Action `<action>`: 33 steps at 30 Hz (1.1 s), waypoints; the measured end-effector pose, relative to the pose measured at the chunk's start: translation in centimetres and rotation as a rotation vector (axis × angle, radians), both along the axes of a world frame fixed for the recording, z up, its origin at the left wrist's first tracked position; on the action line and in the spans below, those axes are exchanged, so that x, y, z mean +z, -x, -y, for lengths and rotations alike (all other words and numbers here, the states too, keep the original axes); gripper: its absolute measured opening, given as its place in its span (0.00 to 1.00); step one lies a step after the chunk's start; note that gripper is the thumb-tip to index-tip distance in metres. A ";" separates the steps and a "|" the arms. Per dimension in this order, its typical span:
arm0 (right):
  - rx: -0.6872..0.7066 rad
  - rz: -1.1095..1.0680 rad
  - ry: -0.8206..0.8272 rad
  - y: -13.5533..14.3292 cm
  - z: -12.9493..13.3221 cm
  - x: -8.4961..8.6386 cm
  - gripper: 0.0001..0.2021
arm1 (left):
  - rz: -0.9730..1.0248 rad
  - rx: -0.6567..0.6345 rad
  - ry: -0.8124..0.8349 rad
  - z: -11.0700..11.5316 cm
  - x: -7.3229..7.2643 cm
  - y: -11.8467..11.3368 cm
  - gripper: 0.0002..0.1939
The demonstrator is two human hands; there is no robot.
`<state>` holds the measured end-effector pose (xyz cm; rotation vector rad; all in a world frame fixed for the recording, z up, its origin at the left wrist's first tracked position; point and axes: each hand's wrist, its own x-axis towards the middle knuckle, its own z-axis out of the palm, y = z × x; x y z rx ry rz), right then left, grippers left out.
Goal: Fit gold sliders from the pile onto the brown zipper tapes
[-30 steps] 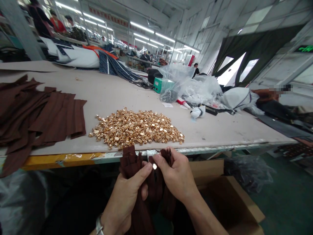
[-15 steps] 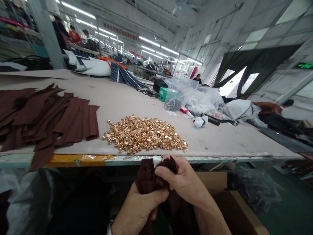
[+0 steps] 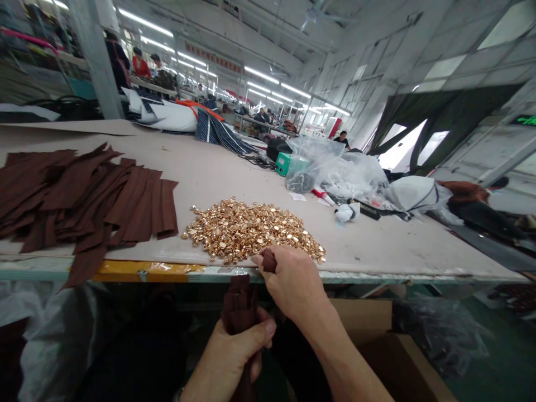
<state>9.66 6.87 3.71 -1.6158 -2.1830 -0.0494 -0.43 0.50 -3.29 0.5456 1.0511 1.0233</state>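
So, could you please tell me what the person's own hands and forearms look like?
The left hand and right hand are both bare, without gloves. The right forearm shows no sleeve as far as it is in view. A sliver of a band shows at the left wrist, too little to identify.

Bright ceiling tubes (image 3: 146, 22), shadow beneath table (image 3: 402, 240), soft edges

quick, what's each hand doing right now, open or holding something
Left hand: closed on brown strips.
Right hand: closed on brown cloth, by the gold pile; whether it grips a gold piece can't be told.
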 end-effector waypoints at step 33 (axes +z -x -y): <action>0.429 -0.753 0.072 -4.7 6.9 -3.2 0.15 | 0.317 -0.028 0.095 0.8 0.0 -0.9 0.11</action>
